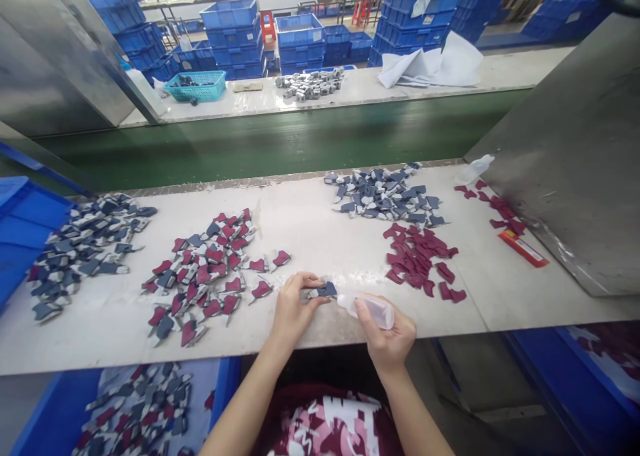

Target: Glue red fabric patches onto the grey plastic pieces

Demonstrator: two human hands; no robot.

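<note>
Left hand [295, 306] pinching a navy fabric piece [326, 289], right hand [385, 333] wrapped around a translucent squeeze bottle [373, 311], nozzle [342, 300] just beside the piece

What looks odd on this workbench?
A plastic squeeze bottle lies on its side against the steel panel, away from the work. Whitish smears streak the bench beyond the left hand, possibly a spill; what they are cannot be told.
</note>
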